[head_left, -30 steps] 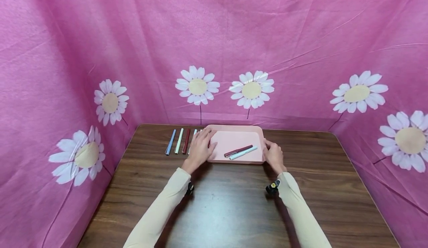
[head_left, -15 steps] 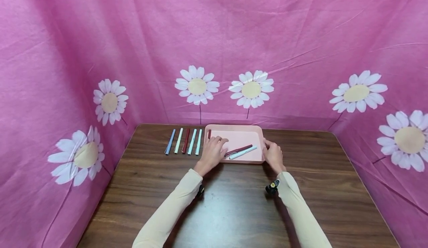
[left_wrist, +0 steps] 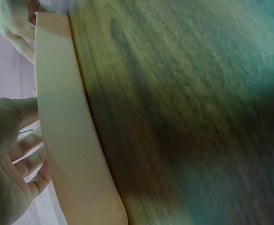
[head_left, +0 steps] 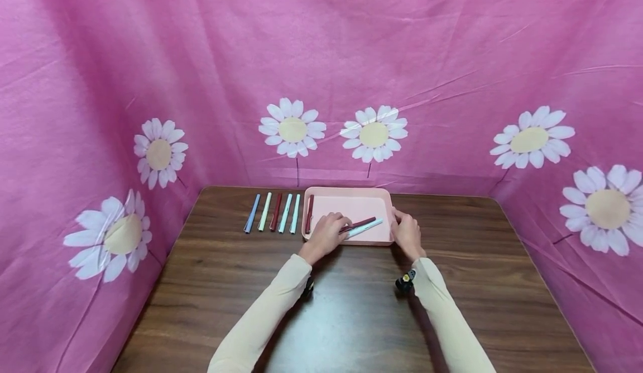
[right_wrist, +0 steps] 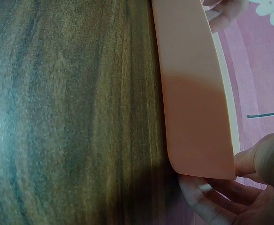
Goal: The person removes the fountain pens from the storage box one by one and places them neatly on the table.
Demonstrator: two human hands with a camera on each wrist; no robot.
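In the head view, a shallow pink tray (head_left: 346, 204) stands near the table's back edge. My left hand (head_left: 325, 236) reaches over its front wall with bent fingers, at the near end of a dark red pen (head_left: 363, 223) and a light blue pen (head_left: 369, 226) lying slantwise together. Its fingertips are hidden, so whether they pinch a pen is unclear. Another dark red pen (head_left: 309, 214) lies along the tray's left wall. My right hand (head_left: 408, 238) grips the tray's right side; in the right wrist view its thumb and fingers (right_wrist: 198, 197) meet the tray's corner.
Left of the tray, several pens lie side by side on the brown wooden table (head_left: 351, 317): a blue pen (head_left: 252, 214), a pale green pen (head_left: 264, 212), a dark red pen (head_left: 276, 212) and two light blue ones. A pink flowered curtain (head_left: 331, 55) hangs behind.
My left hand has moved right from the tray's left edge to the slanted pens, uncovering the dark red pen along the left wall. My right hand has kept its hold on the tray.
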